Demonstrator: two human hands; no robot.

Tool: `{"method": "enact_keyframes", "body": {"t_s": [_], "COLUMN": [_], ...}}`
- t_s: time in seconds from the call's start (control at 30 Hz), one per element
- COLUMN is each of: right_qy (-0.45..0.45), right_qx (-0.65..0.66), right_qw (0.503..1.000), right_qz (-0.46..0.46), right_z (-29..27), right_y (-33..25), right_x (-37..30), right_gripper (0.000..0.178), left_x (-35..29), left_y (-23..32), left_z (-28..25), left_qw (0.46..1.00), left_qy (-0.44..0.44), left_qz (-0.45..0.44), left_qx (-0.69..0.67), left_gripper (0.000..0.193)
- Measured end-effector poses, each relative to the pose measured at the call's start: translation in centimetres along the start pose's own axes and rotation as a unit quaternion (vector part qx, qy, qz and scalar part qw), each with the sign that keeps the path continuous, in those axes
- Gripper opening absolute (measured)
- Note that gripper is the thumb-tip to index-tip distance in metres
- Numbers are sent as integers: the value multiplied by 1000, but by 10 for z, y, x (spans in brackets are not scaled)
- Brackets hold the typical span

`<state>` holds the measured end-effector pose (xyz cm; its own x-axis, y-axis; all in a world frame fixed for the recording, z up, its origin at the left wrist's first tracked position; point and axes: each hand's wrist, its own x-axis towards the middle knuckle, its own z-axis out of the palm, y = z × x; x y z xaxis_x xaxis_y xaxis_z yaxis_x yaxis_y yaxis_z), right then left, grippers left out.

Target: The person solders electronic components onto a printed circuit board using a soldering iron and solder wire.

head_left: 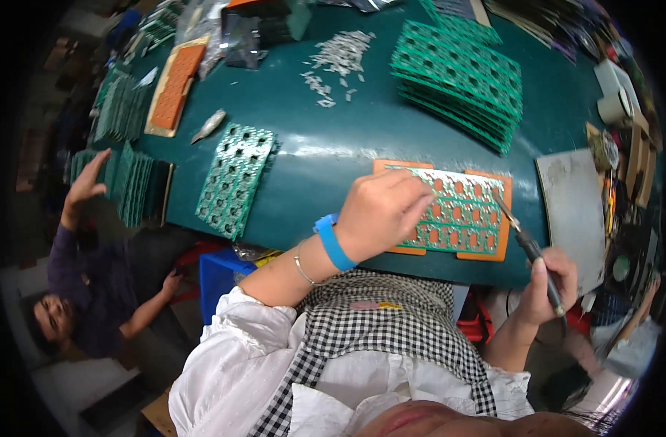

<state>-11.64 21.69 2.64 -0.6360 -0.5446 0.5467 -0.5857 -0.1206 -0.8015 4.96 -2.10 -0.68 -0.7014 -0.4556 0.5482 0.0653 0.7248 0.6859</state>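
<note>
My right hand is wrapped round the black handle of a soldering iron. The iron's metal tip points at the upper right part of a green circuit board panel. That panel lies in an orange holding tray near the table's front edge. Over the panel's left side hovers my left hand, its thumb and fingers pinched together. Anything in that pinch is too small to make out. A blue strap circles my left wrist.
Another panel lies left, beside a small tube. Stacked panels stand far right; loose pale pieces lie scattered at the back. A grey plate sits right. Another person is at the left.
</note>
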Motion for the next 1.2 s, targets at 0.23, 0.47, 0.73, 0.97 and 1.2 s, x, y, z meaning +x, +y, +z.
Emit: {"method": "enact_keyframes", "body": {"t_s": [0.23,0.47,0.73,0.97,1.2], "right_qy": [-47,-70,-95,-113,-121], "right_qx": [20,-10,-24,-56,-51], "right_qw": [997,995,991,986,985], "right_qz": [55,75,95,110,112], "right_z": [23,30,37,44,45], "right_y": [0,7,9,16,14], "right_x": [7,3,5,6,5], "right_gripper": [15,15,17,18,18], "left_x": [2,12,9,11,9], "left_y": [8,4,-2,-9,-16], "left_z": [-2,3,11,16,22], "left_qw": [996,994,992,991,992], "left_qy": [-28,-55,-71,-85,-79], "left_qz": [-79,-90,-105,-98,-89], "left_qx": [36,42,21,32,36], "left_gripper": [10,12,10,6,9]}}
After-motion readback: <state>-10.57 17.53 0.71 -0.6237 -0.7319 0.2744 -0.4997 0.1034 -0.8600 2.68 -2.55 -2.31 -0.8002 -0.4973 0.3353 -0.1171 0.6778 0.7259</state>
